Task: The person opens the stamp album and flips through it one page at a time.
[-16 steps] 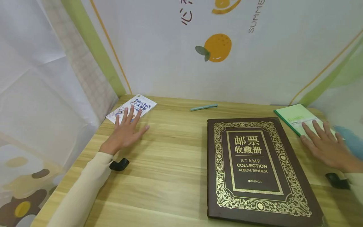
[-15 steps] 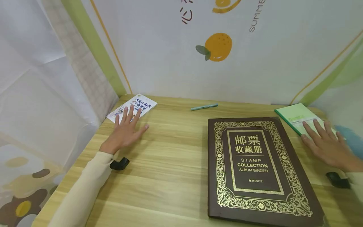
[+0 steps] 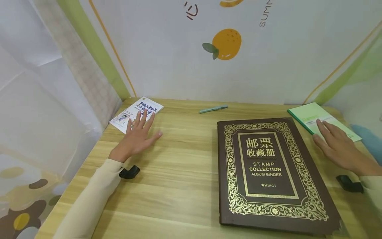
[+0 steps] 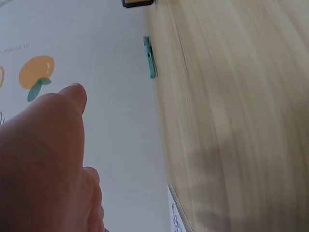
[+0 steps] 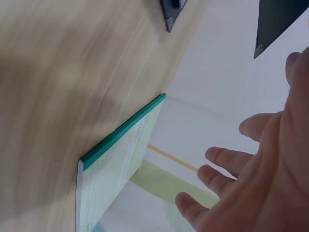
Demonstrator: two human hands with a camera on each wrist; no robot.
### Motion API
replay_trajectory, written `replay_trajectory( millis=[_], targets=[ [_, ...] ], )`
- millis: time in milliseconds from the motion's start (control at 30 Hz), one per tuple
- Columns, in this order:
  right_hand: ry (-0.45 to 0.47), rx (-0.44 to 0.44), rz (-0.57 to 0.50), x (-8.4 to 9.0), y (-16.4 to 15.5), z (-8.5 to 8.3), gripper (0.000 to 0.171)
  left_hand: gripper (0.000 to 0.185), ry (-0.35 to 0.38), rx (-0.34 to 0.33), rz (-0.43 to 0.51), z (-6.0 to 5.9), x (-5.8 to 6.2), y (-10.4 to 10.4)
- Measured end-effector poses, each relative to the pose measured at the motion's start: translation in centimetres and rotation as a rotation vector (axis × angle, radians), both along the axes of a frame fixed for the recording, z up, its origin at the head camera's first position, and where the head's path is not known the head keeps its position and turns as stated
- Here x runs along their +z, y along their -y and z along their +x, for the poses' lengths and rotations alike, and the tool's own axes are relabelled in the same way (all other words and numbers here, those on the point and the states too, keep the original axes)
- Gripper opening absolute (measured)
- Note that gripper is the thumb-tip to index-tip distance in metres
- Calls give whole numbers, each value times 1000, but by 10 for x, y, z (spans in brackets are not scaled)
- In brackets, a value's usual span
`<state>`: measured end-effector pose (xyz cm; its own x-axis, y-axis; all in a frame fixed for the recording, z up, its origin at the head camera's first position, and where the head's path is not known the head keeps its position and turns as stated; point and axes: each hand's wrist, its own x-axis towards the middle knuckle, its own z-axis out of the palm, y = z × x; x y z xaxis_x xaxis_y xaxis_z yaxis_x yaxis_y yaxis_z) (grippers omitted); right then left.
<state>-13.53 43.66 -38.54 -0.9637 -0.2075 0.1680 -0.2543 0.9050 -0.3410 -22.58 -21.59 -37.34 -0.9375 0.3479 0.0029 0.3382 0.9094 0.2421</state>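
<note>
A small white booklet [image 3: 136, 114] lies in the far left corner of the wooden table [image 3: 179, 172]. The left hand [image 3: 135, 139] lies flat with its fingers spread, and the fingertips rest on the booklet. A teal pen [image 3: 213, 109] lies near the wall. A big brown stamp album [image 3: 268, 172] lies shut in the middle. The right hand [image 3: 338, 147] is flat too, fingers straight, over the green notebook [image 3: 313, 117] at the far right.

Bare wood between album and left booklet

The large dark-brown gilt stamp album [image 3: 270, 172] fills the wooden table's [image 3: 179, 179] right half; a slim teal pen [image 3: 213, 109] lies near the printed backdrop wall [image 3: 167, 59].
</note>
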Motion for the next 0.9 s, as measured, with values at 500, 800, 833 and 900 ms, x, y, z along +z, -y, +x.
replay_trajectory(
  millis=[500, 800, 833, 900],
  targets=[
    [143, 36, -196, 12, 23, 1, 72, 88, 54, -229, -4, 28, -11, -60],
    [84, 3, -131, 13, 30, -1, 61, 89, 4, -507, -19, 69, -10, -112],
    [117, -17, -142, 14, 31, -1, 61, 90, -4, -538, -23, 73, -9, -117],
    [190, -34, -179, 17, 33, -2, 61, 92, -20, -603, -28, 81, -8, -127]
  ],
)
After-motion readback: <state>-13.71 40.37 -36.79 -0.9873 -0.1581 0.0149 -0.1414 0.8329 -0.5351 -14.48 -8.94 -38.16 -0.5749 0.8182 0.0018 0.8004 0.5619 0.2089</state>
